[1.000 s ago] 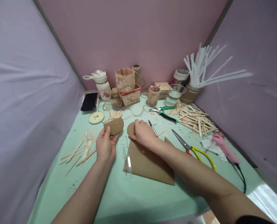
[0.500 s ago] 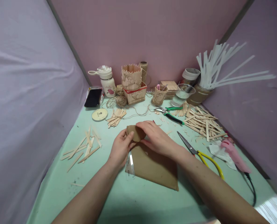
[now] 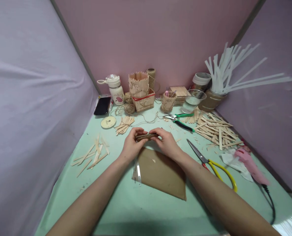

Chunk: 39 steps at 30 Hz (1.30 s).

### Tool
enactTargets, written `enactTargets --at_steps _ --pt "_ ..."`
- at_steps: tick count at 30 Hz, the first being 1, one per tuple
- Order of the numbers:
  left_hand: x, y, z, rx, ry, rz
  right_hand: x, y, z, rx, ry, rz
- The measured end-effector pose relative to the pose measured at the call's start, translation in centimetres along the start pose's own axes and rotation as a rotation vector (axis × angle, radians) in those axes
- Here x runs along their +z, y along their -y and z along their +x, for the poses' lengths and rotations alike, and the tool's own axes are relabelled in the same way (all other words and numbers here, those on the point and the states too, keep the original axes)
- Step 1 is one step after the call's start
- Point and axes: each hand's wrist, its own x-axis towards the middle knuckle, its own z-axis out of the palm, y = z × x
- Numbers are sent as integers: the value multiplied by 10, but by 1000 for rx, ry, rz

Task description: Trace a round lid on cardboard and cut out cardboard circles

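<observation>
Between my two hands is a small brown cardboard piece (image 3: pixel 146 137), seen nearly edge-on. My left hand (image 3: pixel 134 144) pinches its left end, thumb on the near side. My right hand (image 3: pixel 165 141) grips the right end the same way. Just below them a larger brown cardboard sheet (image 3: pixel 163 173) lies flat on the table, a tiny wood chip on it. A clear ruler (image 3: pixel 137 173) lies along that sheet's left edge.
Yellow-handled scissors (image 3: pixel 211 164), a pink glue gun (image 3: pixel 251 165) and a pile of craft sticks (image 3: pixel 217 129) lie right. Loose sticks (image 3: pixel 94 155) are left. Behind are pruning shears (image 3: pixel 179 120), a plastic cup of water (image 3: pixel 192 101), stick-covered containers (image 3: pixel 143 100) and a bottle (image 3: pixel 115 91).
The cardboard piece has turned from showing its broad face to nearly edge-on. My right hand has shifted to its right end, and the view has moved slightly.
</observation>
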Motion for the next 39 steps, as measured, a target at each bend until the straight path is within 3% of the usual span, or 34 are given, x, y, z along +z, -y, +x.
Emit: enactTargets --at_steps 5,12,27,39 --pt "4 7 4 38 -12 176 18 -3 -6 96 -32 27" --pt "11 9 1 51 -27 204 38 -5 -15 240 29 114" --pt "9 5 4 55 -27 247 28 -6 -4 242 -49 163" --pt "6 9 4 102 -56 308 11 -6 -2 134 -101 68"
